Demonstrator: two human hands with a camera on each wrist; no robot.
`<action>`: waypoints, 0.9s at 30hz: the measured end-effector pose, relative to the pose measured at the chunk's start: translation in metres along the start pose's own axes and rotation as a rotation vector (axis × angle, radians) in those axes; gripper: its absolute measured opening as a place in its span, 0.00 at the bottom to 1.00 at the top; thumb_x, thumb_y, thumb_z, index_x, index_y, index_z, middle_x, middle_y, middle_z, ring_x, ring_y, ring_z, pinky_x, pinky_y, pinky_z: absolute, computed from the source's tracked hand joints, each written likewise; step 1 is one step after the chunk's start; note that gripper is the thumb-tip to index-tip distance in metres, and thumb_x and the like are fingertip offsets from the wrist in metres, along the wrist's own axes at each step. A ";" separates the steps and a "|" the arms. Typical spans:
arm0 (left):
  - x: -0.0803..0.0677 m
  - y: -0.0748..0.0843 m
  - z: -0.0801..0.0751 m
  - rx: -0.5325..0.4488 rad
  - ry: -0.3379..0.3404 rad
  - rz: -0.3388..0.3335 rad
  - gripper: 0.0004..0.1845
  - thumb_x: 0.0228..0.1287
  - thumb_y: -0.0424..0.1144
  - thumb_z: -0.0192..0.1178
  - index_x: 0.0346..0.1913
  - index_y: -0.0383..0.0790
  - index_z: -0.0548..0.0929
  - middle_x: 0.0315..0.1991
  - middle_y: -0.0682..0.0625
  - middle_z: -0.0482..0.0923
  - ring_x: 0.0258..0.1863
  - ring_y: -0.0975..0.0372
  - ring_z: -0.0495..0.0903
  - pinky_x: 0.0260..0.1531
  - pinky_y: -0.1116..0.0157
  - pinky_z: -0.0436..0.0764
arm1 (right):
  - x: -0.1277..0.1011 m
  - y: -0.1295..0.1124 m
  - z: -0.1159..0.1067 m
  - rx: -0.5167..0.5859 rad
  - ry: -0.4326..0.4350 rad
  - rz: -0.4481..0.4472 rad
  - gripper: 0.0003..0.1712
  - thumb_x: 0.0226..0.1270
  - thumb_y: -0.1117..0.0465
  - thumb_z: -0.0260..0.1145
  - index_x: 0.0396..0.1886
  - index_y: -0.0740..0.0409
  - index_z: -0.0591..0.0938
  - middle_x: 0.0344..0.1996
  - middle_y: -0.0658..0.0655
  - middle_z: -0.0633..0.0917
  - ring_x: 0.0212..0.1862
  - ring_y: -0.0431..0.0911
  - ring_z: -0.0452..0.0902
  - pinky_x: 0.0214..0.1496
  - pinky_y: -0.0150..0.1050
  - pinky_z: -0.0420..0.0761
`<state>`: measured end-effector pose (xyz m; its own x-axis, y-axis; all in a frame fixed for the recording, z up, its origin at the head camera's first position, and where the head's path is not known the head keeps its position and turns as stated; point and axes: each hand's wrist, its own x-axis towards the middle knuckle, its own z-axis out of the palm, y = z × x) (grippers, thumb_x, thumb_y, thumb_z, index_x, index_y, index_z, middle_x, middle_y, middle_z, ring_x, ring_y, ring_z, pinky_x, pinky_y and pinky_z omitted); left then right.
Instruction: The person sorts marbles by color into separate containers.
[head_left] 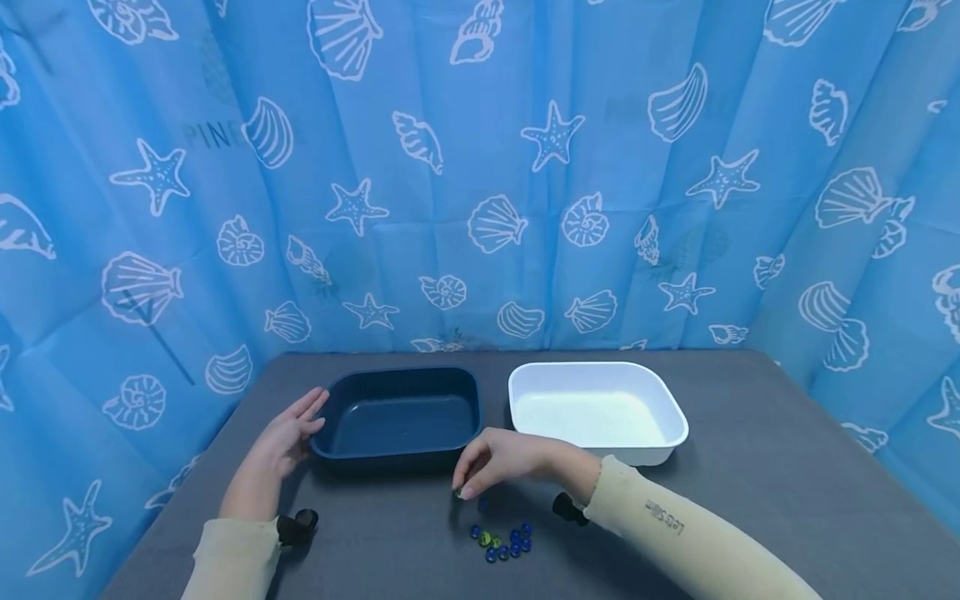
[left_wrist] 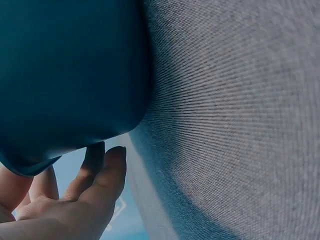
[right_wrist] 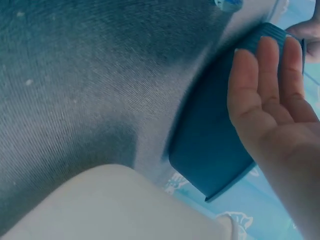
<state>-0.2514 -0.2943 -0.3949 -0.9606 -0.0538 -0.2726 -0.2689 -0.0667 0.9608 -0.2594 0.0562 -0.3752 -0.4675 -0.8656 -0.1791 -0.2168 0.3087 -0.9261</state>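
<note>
Blue marbles lay near the navy tray; the right hand pinched one, apparently mid-pickup, the relaxed left hand steadying that tray. Lifting it over the rim seemed next.

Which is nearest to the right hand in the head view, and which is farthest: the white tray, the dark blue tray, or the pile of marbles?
Measured from the right hand:
1. Pile of marbles, just below the fingertips, toward the person.
2. Dark blue tray, behind the hand and to the left.
3. White tray, behind and to the right.

The marbles and the blue tray are close to call.
</note>
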 end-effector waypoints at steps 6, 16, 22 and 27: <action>-0.002 0.002 0.002 0.003 0.009 0.009 0.31 0.78 0.31 0.40 0.78 0.46 0.45 0.76 0.47 0.47 0.75 0.49 0.31 0.65 0.36 0.33 | -0.004 -0.005 -0.006 -0.041 0.034 -0.042 0.09 0.65 0.68 0.67 0.42 0.70 0.84 0.36 0.50 0.85 0.36 0.40 0.78 0.43 0.34 0.79; -0.003 0.002 0.002 -0.025 0.010 0.008 0.32 0.78 0.31 0.40 0.78 0.46 0.44 0.76 0.47 0.48 0.76 0.49 0.33 0.65 0.36 0.35 | -0.004 -0.015 -0.017 -0.065 0.107 -0.122 0.13 0.66 0.67 0.65 0.45 0.73 0.82 0.37 0.52 0.86 0.38 0.41 0.79 0.45 0.36 0.80; -0.004 0.002 0.004 -0.042 0.017 -0.002 0.31 0.78 0.31 0.40 0.78 0.46 0.44 0.76 0.48 0.47 0.76 0.50 0.33 0.65 0.36 0.35 | 0.000 -0.019 -0.022 -0.073 0.222 -0.071 0.11 0.67 0.64 0.65 0.45 0.66 0.84 0.39 0.52 0.86 0.40 0.43 0.79 0.51 0.52 0.79; -0.005 0.001 0.004 -0.036 0.015 0.006 0.31 0.78 0.31 0.40 0.78 0.46 0.44 0.76 0.49 0.46 0.75 0.49 0.33 0.65 0.36 0.35 | 0.006 -0.019 -0.025 -0.045 0.341 -0.039 0.15 0.68 0.60 0.65 0.48 0.67 0.84 0.41 0.53 0.85 0.42 0.45 0.78 0.53 0.56 0.77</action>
<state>-0.2473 -0.2902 -0.3922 -0.9608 -0.0696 -0.2683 -0.2607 -0.1019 0.9600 -0.2798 0.0554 -0.3506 -0.7160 -0.6979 -0.0159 -0.2741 0.3021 -0.9130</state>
